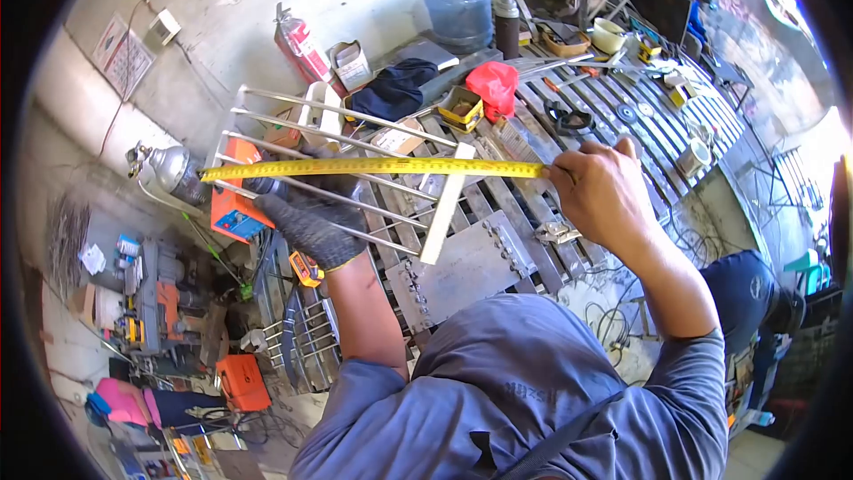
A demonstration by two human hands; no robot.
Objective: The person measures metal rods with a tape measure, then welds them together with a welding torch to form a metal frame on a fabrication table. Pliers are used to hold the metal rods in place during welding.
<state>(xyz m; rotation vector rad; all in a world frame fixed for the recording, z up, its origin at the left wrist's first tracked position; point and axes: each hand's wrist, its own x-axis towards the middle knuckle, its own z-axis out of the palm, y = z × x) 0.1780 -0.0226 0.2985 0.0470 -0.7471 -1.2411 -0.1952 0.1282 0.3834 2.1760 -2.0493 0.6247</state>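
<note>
Gloved left hand [306, 220] clenches metal frame [442, 213]; bare right hand [600, 191] pinches yellow tape measure [373, 167], numbers unreadable.

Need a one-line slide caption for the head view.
Gloved left hand holds a metal rod frame while the bare right hand stretches a yellow tape measure across it over a cluttered workbench.

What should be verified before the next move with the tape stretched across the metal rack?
1. Tape pulled straight across the rack: ok.
2. Right hand pinching the tape's end: ok.
3. Left hand, gloved, gripping the rack's rods: ok.
4. Tape markings readable: cannot tell, too small.
5. Rack resting on the workbench: cannot tell.
6. Both hands gloved: not ok, the right hand is bare.
</note>
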